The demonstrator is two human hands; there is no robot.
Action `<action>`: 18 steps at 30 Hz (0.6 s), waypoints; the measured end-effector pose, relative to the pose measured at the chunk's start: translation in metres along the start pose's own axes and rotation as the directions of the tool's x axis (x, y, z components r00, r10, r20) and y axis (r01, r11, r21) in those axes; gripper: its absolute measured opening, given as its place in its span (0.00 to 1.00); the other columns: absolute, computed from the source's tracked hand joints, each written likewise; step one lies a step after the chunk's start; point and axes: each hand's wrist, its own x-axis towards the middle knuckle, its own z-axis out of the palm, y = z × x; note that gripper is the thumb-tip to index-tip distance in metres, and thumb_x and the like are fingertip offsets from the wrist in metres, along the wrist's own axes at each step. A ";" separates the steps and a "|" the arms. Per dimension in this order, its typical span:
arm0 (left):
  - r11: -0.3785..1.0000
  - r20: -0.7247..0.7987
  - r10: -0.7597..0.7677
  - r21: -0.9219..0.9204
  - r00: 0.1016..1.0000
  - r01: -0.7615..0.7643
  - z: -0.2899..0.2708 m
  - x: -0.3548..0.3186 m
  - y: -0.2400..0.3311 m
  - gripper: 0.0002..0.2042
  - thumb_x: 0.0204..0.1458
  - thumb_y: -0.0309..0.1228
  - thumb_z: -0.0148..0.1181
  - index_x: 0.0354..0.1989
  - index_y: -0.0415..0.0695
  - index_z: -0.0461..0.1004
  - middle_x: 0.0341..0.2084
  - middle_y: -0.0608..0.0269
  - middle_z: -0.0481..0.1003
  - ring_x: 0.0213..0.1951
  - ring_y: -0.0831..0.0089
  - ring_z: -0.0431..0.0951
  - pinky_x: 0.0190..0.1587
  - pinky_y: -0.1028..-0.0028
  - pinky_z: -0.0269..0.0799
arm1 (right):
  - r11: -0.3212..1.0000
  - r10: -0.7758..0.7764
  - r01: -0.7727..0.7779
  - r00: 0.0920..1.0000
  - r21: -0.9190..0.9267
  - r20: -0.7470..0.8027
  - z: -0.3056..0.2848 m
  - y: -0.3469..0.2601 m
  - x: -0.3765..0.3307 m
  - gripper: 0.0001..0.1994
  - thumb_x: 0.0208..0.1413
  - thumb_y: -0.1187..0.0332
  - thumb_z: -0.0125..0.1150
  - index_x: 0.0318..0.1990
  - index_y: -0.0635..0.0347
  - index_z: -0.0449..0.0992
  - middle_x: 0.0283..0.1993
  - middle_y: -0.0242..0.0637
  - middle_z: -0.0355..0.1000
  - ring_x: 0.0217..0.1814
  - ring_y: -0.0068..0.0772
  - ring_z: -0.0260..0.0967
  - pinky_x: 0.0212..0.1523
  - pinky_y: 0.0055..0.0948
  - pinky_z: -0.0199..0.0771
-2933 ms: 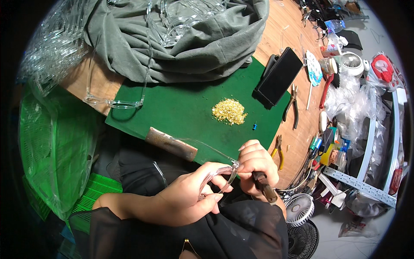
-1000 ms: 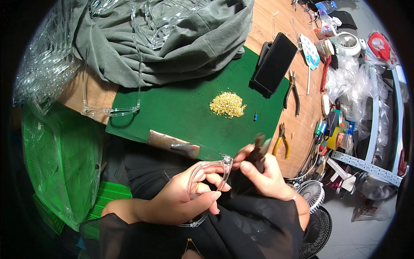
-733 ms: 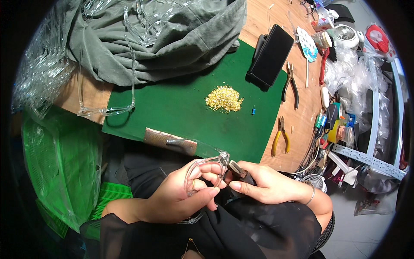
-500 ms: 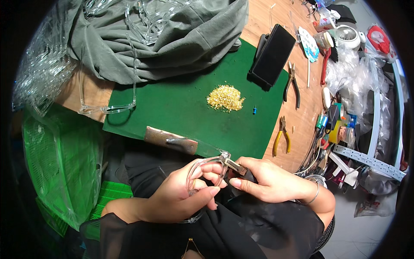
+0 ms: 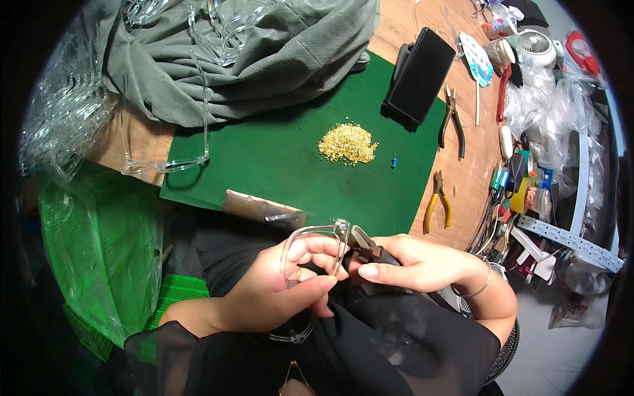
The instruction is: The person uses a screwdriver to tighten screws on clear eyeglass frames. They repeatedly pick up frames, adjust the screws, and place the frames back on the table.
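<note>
Head view: the left hand holds glasses by the near edge of the mat, just left of pliers the right hand grips.

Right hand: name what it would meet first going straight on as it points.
Led by its pliers, the right hand would probably meet the clear glasses frame in the left hand first; the depth gap is unclear.

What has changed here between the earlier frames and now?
The right hand came off the corner of the clear frame and turned the dark pliers from pointing backward to facing that corner; they reached it, then drew back slightly rightward. The left hand still grips the frame. The gold heap, blue pin and phone stayed put.
</note>
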 end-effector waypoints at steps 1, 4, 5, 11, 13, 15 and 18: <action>0.999 0.000 0.009 -0.031 1.000 -0.009 -0.001 0.000 0.000 0.17 0.50 0.18 0.49 0.50 0.36 0.59 0.34 0.57 0.68 0.23 0.74 0.73 0.31 0.72 0.76 | 0.996 0.022 -0.022 1.000 -0.089 -0.005 -0.003 -0.003 -0.001 0.18 0.54 0.56 0.52 0.37 0.67 0.69 0.27 0.46 0.70 0.30 0.34 0.69 0.32 0.29 0.66; 0.997 0.034 0.023 -0.075 0.999 -0.021 -0.002 -0.001 0.002 0.20 0.50 0.19 0.49 0.53 0.36 0.55 0.35 0.58 0.67 0.25 0.76 0.73 0.32 0.76 0.73 | 0.927 0.005 -0.043 0.995 -0.372 -0.103 -0.007 -0.011 0.001 0.17 0.53 0.59 0.53 0.39 0.67 0.68 0.31 0.50 0.70 0.32 0.42 0.70 0.33 0.31 0.68; 0.995 0.047 0.028 -0.095 0.999 -0.023 -0.002 -0.001 0.003 0.21 0.51 0.20 0.49 0.54 0.36 0.54 0.35 0.59 0.67 0.26 0.77 0.73 0.33 0.79 0.72 | 0.888 -0.039 -0.073 0.972 -0.453 -0.234 -0.004 -0.002 0.005 0.14 0.50 0.64 0.57 0.39 0.66 0.68 0.30 0.49 0.69 0.33 0.46 0.69 0.34 0.34 0.68; 0.989 -0.065 0.146 0.013 0.987 -0.145 0.003 0.003 -0.002 0.25 0.47 0.15 0.50 0.55 0.39 0.54 0.37 0.51 0.67 0.23 0.70 0.74 0.30 0.70 0.76 | 0.412 -0.583 -0.112 0.730 -0.904 -0.356 -0.001 0.041 0.058 0.26 0.38 0.74 0.59 0.50 0.66 0.64 0.47 0.42 0.62 0.38 0.38 0.64 0.38 0.32 0.63; 0.987 -0.094 0.152 0.060 0.984 -0.147 0.000 -0.003 -0.002 0.26 0.47 0.15 0.50 0.55 0.39 0.52 0.38 0.50 0.67 0.24 0.69 0.75 0.31 0.71 0.76 | 0.373 -0.564 -0.183 0.734 -0.909 -0.379 -0.001 0.051 0.064 0.28 0.38 0.73 0.59 0.52 0.67 0.63 0.49 0.42 0.62 0.36 0.35 0.64 0.37 0.30 0.62; 0.979 -0.133 0.193 0.090 0.972 -0.182 -0.007 -0.007 -0.001 0.26 0.47 0.15 0.50 0.55 0.39 0.51 0.39 0.49 0.67 0.25 0.68 0.75 0.32 0.71 0.76 | 0.372 -0.547 -0.187 0.748 -0.909 -0.377 0.000 0.056 0.060 0.28 0.37 0.73 0.59 0.52 0.67 0.63 0.49 0.42 0.62 0.36 0.35 0.64 0.36 0.29 0.62; 0.967 -0.087 0.237 0.112 0.968 -0.227 -0.011 -0.007 -0.006 0.24 0.48 0.15 0.48 0.55 0.36 0.51 0.39 0.50 0.67 0.30 0.67 0.76 0.36 0.74 0.74 | 0.499 -0.567 -0.109 0.709 -0.860 -0.419 -0.004 0.047 0.050 0.26 0.36 0.77 0.59 0.49 0.67 0.64 0.49 0.42 0.62 0.38 0.39 0.64 0.38 0.34 0.64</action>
